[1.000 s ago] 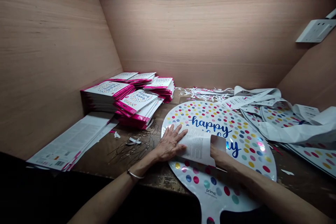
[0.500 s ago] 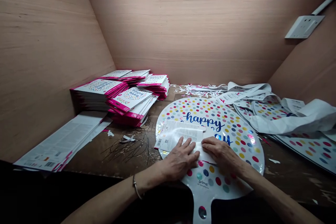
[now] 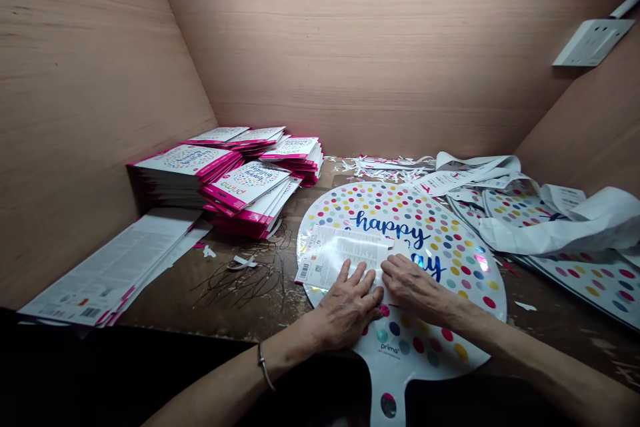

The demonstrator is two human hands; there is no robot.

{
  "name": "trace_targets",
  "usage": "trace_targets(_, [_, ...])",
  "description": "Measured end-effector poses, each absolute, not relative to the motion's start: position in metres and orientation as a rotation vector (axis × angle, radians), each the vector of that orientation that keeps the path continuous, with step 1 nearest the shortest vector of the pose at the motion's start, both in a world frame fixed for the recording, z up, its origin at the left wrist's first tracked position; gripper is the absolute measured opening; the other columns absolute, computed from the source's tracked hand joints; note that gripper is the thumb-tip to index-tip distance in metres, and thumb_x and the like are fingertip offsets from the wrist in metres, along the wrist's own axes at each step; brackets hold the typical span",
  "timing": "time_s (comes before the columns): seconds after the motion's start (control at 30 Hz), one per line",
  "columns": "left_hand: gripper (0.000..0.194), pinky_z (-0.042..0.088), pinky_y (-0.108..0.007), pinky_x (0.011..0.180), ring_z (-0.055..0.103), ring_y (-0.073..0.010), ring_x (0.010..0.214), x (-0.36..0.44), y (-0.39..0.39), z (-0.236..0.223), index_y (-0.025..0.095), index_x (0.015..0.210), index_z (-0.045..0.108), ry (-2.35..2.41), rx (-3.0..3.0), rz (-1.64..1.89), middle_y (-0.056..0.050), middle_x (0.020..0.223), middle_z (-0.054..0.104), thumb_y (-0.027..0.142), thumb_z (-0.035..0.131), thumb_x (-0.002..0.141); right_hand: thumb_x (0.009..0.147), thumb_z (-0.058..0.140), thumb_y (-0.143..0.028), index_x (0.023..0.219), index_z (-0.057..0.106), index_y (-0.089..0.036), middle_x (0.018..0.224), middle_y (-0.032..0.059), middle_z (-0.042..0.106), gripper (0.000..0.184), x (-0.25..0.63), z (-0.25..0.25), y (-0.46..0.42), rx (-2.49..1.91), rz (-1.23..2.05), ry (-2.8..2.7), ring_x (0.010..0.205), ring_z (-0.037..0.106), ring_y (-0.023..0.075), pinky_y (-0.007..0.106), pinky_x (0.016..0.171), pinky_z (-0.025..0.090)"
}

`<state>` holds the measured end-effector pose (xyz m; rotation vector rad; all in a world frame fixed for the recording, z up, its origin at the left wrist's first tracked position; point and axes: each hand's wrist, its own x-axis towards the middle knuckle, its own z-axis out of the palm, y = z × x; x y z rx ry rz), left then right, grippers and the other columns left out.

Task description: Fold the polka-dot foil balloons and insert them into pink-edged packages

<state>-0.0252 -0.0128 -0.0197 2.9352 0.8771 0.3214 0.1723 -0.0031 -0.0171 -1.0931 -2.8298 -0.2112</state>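
left hand (image 3: 347, 310): flat on printed sheet (image 3: 345, 250), open, just beside the other hand;
right hand (image 3: 413, 287): flat, open, on sheet's edge;
under sheet: foil balloon (image 3: 450, 240);
behind: packet stacks (image 3: 245, 187);

The left hand (image 3: 347, 310) and right hand (image 3: 413, 288) are lying palm-down side by side, spread flat, almost touching.

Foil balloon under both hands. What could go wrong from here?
The printed sheet lies on the foil balloon and could slip askew under the left hand and right hand. The bangle might scratch the foil. The balloon's stem overhangs the table, so its weight could drag the balloon off.
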Motion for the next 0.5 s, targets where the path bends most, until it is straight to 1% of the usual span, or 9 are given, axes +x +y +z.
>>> trace_targets(0.1, [0.036, 0.025, -0.057, 0.103, 0.039, -0.0327, 0.124, -0.025, -0.014, -0.021, 0.015, 0.119, 0.051, 0.888, 2.921, 0.351, -0.015, 0.127, 0.049, 0.037, 0.037, 0.094, 0.078, 0.04, -0.003, 0.087, 0.061, -0.013, 0.084, 0.0117, 0.057, 0.025, 0.17, -0.016, -0.007, -1.004, -0.544, -2.945, 0.084, 0.052, 0.0256, 0.044, 0.082, 0.043])
trace_targets(0.17, [0.034, 0.024, -0.057, 0.103, 0.038, -0.0326, 0.125, -0.025, -0.013, -0.021, 0.016, 0.116, 0.054, 0.883, 2.905, 0.362, -0.014, 0.127, 0.049, 0.037, 0.038, 0.093, 0.079, 0.04, -0.005, 0.097, 0.062, -0.009, 0.091, 0.0156, 0.059, 0.028, 0.169, -0.018, -0.011, -0.926, -0.707, -2.952, 0.089, 0.052, 0.0287, 0.047, 0.084, 0.042])
trace_targets(0.23, [0.031, 0.024, -0.057, 0.104, 0.038, -0.0316, 0.125, -0.026, -0.012, -0.022, 0.019, 0.113, 0.057, 0.874, 2.884, 0.368, -0.013, 0.127, 0.05, 0.036, 0.04, 0.093, 0.082, 0.04, -0.007, 0.11, 0.058, -0.006, 0.105, 0.0194, 0.057, 0.033, 0.169, -0.022, -0.015, -0.834, -0.753, -2.923, 0.1, 0.051, 0.0313, 0.048, 0.09, 0.039])
trace_targets(0.3, [0.029, 0.023, -0.057, 0.104, 0.039, -0.0301, 0.124, -0.026, -0.012, -0.022, 0.021, 0.111, 0.058, 0.864, 2.864, 0.362, -0.012, 0.126, 0.05, 0.036, 0.041, 0.093, 0.082, 0.04, -0.008, 0.116, 0.054, -0.004, 0.113, 0.021, 0.055, 0.037, 0.167, -0.027, -0.017, -0.746, -0.696, -2.903, 0.106, 0.049, 0.0316, 0.047, 0.094, 0.038])
trace_targets(0.37, [0.03, 0.023, -0.056, 0.104, 0.039, -0.0293, 0.124, -0.026, -0.012, -0.023, 0.021, 0.111, 0.057, 0.864, 2.857, 0.356, -0.012, 0.126, 0.05, 0.037, 0.041, 0.093, 0.082, 0.042, -0.007, 0.11, 0.058, -0.006, 0.109, 0.0186, 0.059, 0.033, 0.165, -0.028, -0.01, -0.763, -0.517, -2.856, 0.104, 0.052, 0.0292, 0.044, 0.092, 0.041])
trace_targets(0.43, [0.031, 0.024, -0.056, 0.104, 0.038, -0.0303, 0.125, -0.026, -0.013, -0.022, 0.019, 0.113, 0.056, 0.867, 2.869, 0.347, -0.012, 0.127, 0.049, 0.037, 0.04, 0.093, 0.081, 0.043, -0.007, 0.09, 0.065, -0.01, 0.09, 0.0142, 0.064, 0.024, 0.17, -0.02, 0.012, -0.905, -0.336, -2.741, 0.089, 0.058, 0.0256, 0.04, 0.083, 0.046])
trace_targets(0.47, [0.031, 0.024, -0.056, 0.103, 0.038, -0.031, 0.125, -0.026, -0.014, -0.021, 0.018, 0.113, 0.055, 0.873, 2.877, 0.345, -0.013, 0.127, 0.049, 0.036, 0.04, 0.093, 0.082, 0.042, -0.008, 0.08, 0.065, -0.011, 0.08, 0.0125, 0.064, 0.023, 0.177, -0.01, 0.029, -1.008, -0.279, -2.664, 0.08, 0.06, 0.0236, 0.039, 0.078, 0.048])
trace_targets(0.5, [0.03, 0.025, -0.056, 0.103, 0.037, -0.0315, 0.125, -0.026, -0.014, -0.02, 0.018, 0.112, 0.055, 0.877, 2.88, 0.342, -0.013, 0.126, 0.049, 0.036, 0.04, 0.093, 0.084, 0.039, -0.008, 0.072, 0.063, -0.012, 0.072, 0.0117, 0.063, 0.027, 0.189, 0.002, 0.049, -1.108, -0.264, -2.587, 0.072, 0.06, 0.0219, 0.039, 0.073, 0.048])
